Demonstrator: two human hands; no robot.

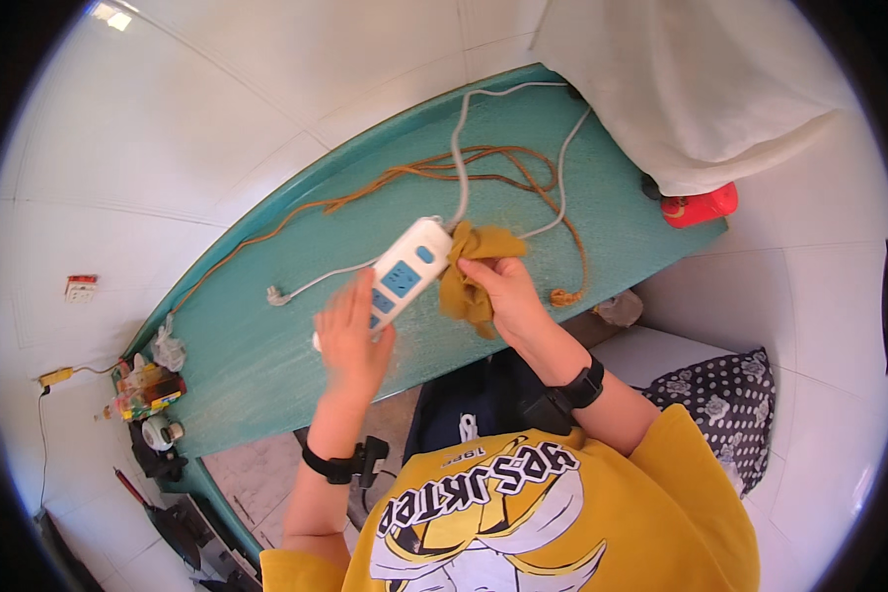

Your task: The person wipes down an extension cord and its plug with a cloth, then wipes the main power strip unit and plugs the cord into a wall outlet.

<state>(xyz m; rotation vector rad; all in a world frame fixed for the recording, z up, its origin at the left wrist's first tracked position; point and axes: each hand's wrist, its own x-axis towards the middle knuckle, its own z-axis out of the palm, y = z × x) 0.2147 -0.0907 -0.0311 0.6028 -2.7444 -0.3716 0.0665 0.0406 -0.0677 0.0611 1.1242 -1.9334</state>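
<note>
A white power strip with blue sockets [413,260] lies aslant over the green table before me. My left hand [351,337] is on its lower left end, fingers over the edge; it is a little blurred, and whether it grips the strip or only rests on it I cannot tell. My right hand [505,296] pinches a mustard-yellow cloth [473,288] between thumb and fingers, close beside the strip's upper right end. A thick white cable [459,159] runs from that end to the back of the table. A white plug [276,296] lies left of the strip on a thin white cord.
An orange-brown cord [385,177] loops across the green table [251,385], its knotted end near the front edge. A red can [699,206] stands at the far right below a white curtain [710,96]. Packets and a plastic bag [168,348] crowd the left end.
</note>
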